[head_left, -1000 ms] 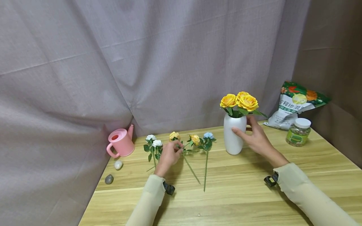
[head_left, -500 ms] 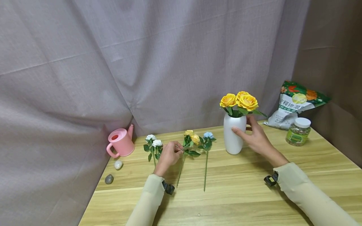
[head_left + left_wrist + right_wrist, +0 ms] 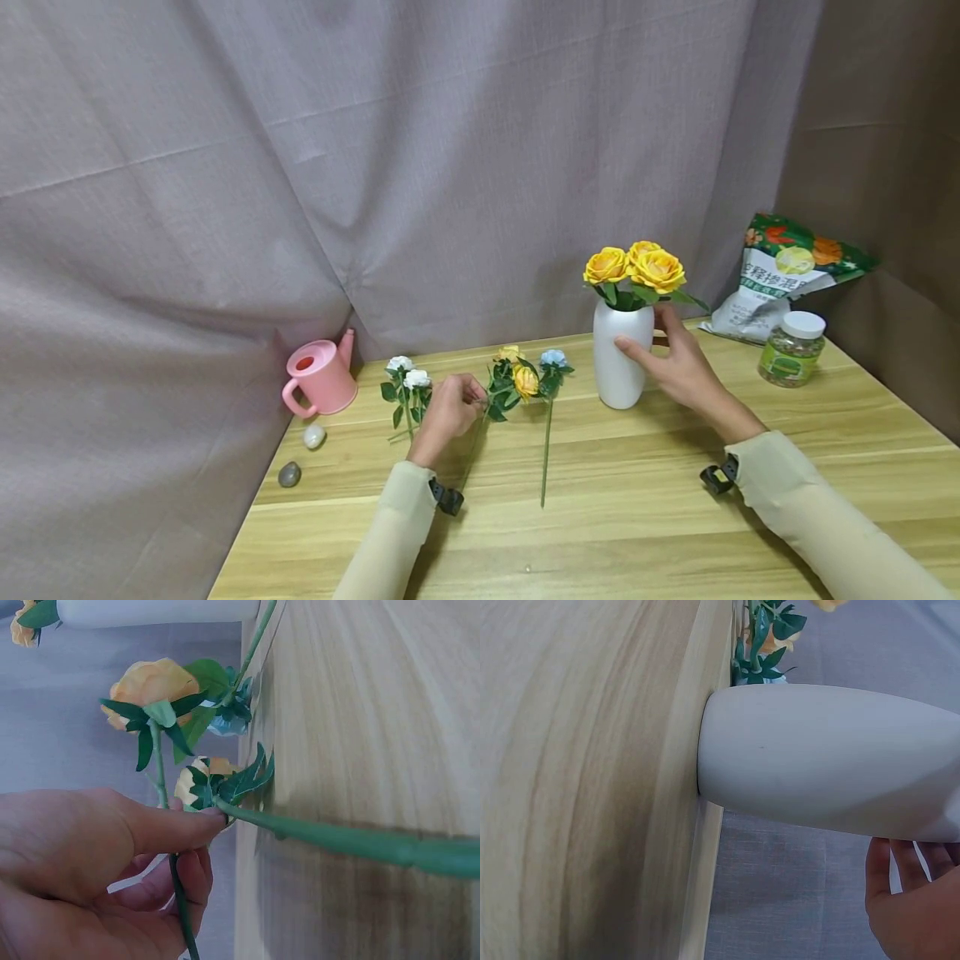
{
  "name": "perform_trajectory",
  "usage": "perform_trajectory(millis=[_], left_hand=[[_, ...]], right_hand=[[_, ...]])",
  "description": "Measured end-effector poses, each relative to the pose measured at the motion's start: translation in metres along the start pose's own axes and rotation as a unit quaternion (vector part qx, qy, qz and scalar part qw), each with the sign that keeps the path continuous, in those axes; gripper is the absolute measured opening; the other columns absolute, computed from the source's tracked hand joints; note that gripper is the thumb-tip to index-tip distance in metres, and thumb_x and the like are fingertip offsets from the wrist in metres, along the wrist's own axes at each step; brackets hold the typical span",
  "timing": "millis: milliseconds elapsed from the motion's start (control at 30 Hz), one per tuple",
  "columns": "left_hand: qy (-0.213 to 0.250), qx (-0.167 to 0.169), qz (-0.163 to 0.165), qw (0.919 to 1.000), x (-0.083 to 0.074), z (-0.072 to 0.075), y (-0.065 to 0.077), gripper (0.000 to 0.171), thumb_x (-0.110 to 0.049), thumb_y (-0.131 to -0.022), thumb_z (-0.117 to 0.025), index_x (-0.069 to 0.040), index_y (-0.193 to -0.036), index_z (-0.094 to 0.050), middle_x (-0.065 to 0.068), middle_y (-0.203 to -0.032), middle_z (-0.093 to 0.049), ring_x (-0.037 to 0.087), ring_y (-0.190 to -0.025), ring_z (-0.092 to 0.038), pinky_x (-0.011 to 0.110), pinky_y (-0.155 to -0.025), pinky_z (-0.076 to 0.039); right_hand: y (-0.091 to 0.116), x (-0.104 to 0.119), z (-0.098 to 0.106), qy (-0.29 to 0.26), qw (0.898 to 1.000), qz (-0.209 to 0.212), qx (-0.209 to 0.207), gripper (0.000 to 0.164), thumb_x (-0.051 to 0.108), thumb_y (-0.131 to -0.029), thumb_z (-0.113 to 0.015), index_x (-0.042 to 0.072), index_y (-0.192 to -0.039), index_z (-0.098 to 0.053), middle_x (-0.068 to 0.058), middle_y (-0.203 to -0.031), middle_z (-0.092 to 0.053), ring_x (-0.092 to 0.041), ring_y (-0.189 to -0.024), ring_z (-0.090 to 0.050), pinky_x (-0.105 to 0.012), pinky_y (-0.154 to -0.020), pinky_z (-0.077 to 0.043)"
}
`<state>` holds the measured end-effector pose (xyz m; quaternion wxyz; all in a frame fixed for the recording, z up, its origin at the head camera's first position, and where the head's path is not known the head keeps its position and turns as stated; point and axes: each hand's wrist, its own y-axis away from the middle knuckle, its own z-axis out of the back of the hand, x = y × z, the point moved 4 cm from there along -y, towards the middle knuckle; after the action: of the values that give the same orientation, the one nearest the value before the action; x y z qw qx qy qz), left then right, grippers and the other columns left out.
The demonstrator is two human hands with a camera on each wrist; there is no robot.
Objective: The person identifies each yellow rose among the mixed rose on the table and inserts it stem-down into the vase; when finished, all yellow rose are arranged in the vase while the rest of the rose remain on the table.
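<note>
My left hand (image 3: 446,412) pinches the thin green stem of a yellow rose (image 3: 154,686) between thumb and fingers, its bloom raised off the table. A second yellow rose (image 3: 193,787) lies lower, its stem crossing right at the thumb tip. Just right of this pair lies a blue flower (image 3: 553,358) with a long stem. My right hand (image 3: 678,362) grips the upper side of a white vase (image 3: 618,367), thumb in front and fingers partly hidden behind. The vase stands upright on the table, with several large yellow roses (image 3: 656,272) in its mouth.
White flowers (image 3: 416,380) lie left of my left hand. Farther left are a pink watering can (image 3: 330,383), a white stone (image 3: 313,437) and a grey stone (image 3: 288,474). At right stand a lidded jar (image 3: 791,354) and a printed bag (image 3: 765,292). A grey curtain (image 3: 480,167) hangs behind.
The held yellow rose has swung right from beside the left hand to join the other yellow rose, and the two now overlap. The right hand and vase have stayed in place.
</note>
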<state>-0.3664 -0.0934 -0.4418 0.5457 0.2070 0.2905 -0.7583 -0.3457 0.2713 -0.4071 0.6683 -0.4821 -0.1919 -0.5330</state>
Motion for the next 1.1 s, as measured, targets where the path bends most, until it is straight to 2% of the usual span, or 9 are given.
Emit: perform_trajectory(millis=[133,233,467,633,800,933,1100], left_hand=[[0.012,-0.017,-0.001,0.9998,-0.002,0.006,-0.002,0.018,0.005,-0.081,-0.075,-0.01,-0.09,-0.072,0.003,-0.087,-0.073,0.012,-0.078,-0.066,0.025,-0.073,-0.058],[0.016,-0.045,-0.004,0.9989,-0.006,0.014,-0.002,0.019,0.007,-0.081,-0.073,-0.009,-0.091,-0.072,0.005,-0.088,-0.073,0.014,-0.078,-0.066,0.029,-0.074,-0.058],[0.034,-0.126,-0.03,0.991,-0.008,0.033,-0.006,0.015,0.006,-0.082,-0.073,-0.006,-0.091,-0.074,0.009,-0.086,-0.075,0.019,-0.077,-0.071,0.031,-0.072,-0.06],[0.06,-0.143,-0.031,0.9874,-0.01,0.045,-0.006,0.017,0.003,-0.084,-0.073,-0.007,-0.097,-0.075,0.006,-0.093,-0.075,0.02,-0.085,-0.072,0.034,-0.079,-0.061],[0.071,-0.175,-0.033,0.9814,-0.012,0.051,-0.007,0.022,0.005,-0.084,-0.07,-0.01,-0.099,-0.077,0.004,-0.096,-0.073,0.017,-0.09,-0.07,0.029,-0.081,-0.061],[0.089,-0.204,-0.038,0.9742,-0.013,0.052,-0.008,0.021,0.005,-0.085,-0.07,-0.009,-0.099,-0.076,0.004,-0.097,-0.072,0.017,-0.092,-0.069,0.027,-0.081,-0.061],[0.12,-0.215,-0.021,0.969,-0.013,0.052,-0.008,0.017,-0.005,-0.089,-0.074,-0.013,-0.103,-0.077,0.003,-0.1,-0.073,0.018,-0.096,-0.071,0.032,-0.086,-0.061]], right_hand=[[0.0,0.0,0.0,0.005,1.0,-0.003,0.002,0.069,0.044,-0.094,-0.068,0.016,-0.147,-0.034,-0.014,-0.139,-0.051,-0.03,-0.126,-0.052,-0.047,-0.098,-0.047],[-0.001,0.0,0.0,0.004,1.0,-0.003,0.003,0.069,0.044,-0.094,-0.068,0.016,-0.147,-0.034,-0.014,-0.139,-0.052,-0.029,-0.126,-0.052,-0.044,-0.098,-0.046],[0.0,0.0,0.0,-0.007,1.0,-0.001,0.003,0.069,0.043,-0.094,-0.068,0.015,-0.147,-0.034,-0.015,-0.139,-0.051,-0.031,-0.126,-0.051,-0.057,-0.101,-0.045],[0.0,0.0,0.0,-0.008,1.0,-0.001,0.002,0.068,0.043,-0.094,-0.069,0.016,-0.147,-0.034,-0.015,-0.139,-0.051,-0.032,-0.126,-0.052,-0.057,-0.101,-0.046],[0.0,0.0,0.0,-0.006,1.0,0.005,-0.002,0.067,0.042,-0.094,-0.069,0.016,-0.146,-0.035,-0.013,-0.138,-0.052,-0.029,-0.126,-0.051,-0.054,-0.101,-0.045],[0.0,-0.001,0.0,-0.001,1.0,0.006,-0.003,0.067,0.041,-0.094,-0.069,0.017,-0.146,-0.035,-0.013,-0.138,-0.053,-0.027,-0.125,-0.052,-0.049,-0.099,-0.047],[0.0,-0.002,0.0,0.0,1.0,0.007,-0.003,0.067,0.041,-0.094,-0.069,0.017,-0.147,-0.035,-0.013,-0.138,-0.053,-0.027,-0.125,-0.052,-0.04,-0.097,-0.046]])
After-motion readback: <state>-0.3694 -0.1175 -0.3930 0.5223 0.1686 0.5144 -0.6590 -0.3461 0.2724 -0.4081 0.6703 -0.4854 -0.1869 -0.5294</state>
